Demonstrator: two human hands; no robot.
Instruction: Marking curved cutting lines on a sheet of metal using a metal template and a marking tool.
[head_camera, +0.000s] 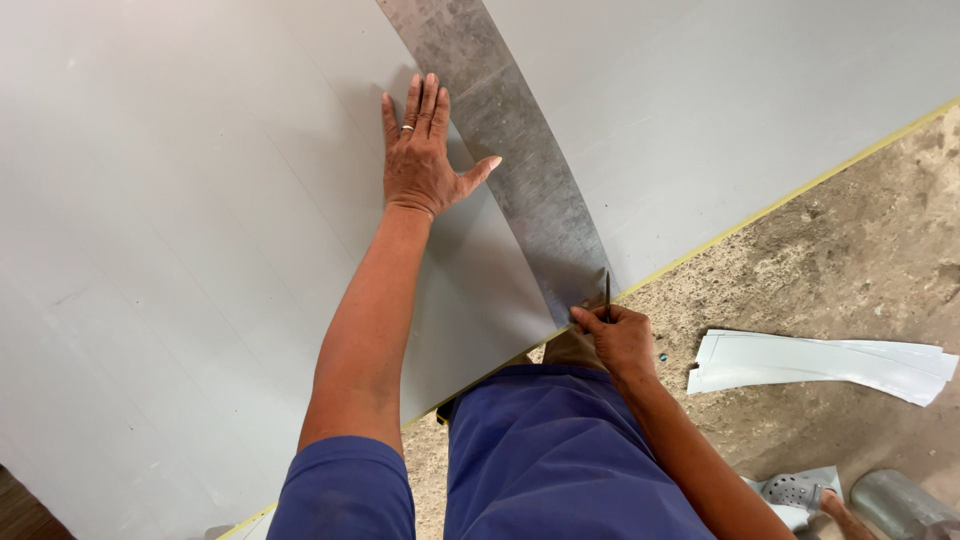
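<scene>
Rough concrete floor carries the big grey sheet (200, 250). I see the metal straightedge (520, 160) lying across it, my left hand (422, 160) spread flat beside it, my right hand (620, 335) pinching a thin blade (607, 295) at its near end. Light pressure could let the straightedge slide, sending the cut astray.

The floor (850, 240) is rough, sandy concrete, mottled grey and brown, in even daylight with soft shadows. Just right of the right grip lies a pile of white offcut strips (820, 365). Further right and nearer the body, a grey perforated clog (792, 490) sits beside a dull metal cylinder (900, 505).
</scene>
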